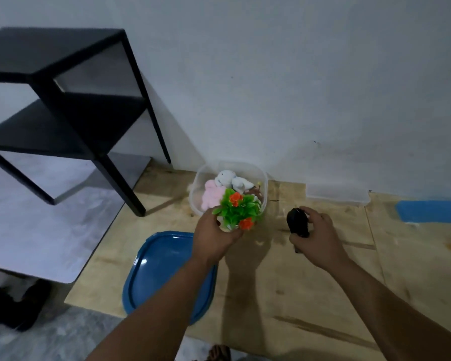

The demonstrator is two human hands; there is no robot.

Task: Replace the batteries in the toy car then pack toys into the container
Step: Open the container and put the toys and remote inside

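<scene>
From the head camera I see my left hand gripping a small artificial plant at the near rim of the clear container, which holds plush toys. Right of the container, my right hand grips a dark toy car.

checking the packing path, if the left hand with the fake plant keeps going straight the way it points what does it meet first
Most likely the clear container: the left hand holds the plastic plant at its near rim, pointing toward the wall. The plant would meet the pink plush and white plush inside, though depth is unclear.
</scene>
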